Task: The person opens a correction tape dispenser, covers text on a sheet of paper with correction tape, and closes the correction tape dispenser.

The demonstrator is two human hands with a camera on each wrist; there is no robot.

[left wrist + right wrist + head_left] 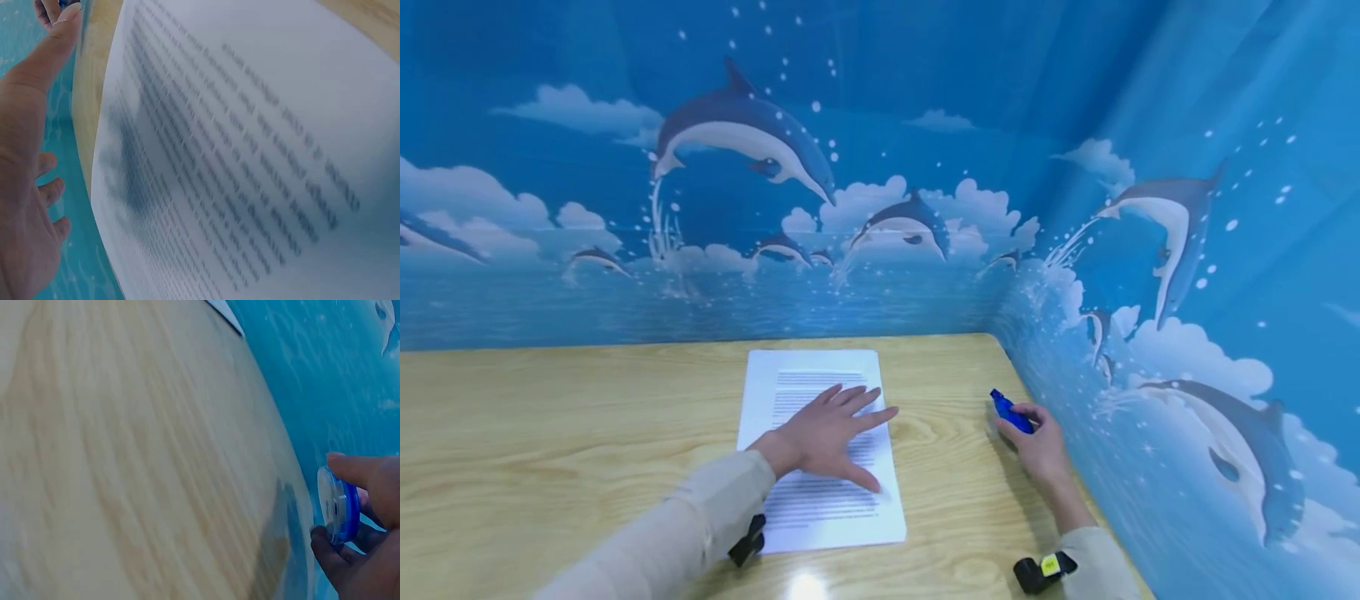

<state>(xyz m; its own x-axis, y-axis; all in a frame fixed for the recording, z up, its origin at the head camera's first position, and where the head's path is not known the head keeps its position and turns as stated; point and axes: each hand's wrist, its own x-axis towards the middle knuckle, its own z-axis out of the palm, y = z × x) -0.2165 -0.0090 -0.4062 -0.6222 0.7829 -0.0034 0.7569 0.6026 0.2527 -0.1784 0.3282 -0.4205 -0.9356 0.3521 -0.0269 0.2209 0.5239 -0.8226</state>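
A sheet of white paper (865,521) with lines of printed text lies on the wooden table. My left hand (835,435) is over it with fingers and thumb spread; the left wrist view shows a shadow on the paper (250,137) beside the hand. Right of the paper, my right hand (1043,446) holds a blue correction tape (1011,412) between thumb and fingers above the table. The right wrist view shows the clear side of the correction tape (334,506); the fingers cover part of its blue body.
The wooden table (580,433) reaches from the left to a rounded far right corner. A blue curtain (880,300) printed with dolphins, clouds and water stands along its back and right edges. Black wrist cameras (1037,573) sit at both sleeves.
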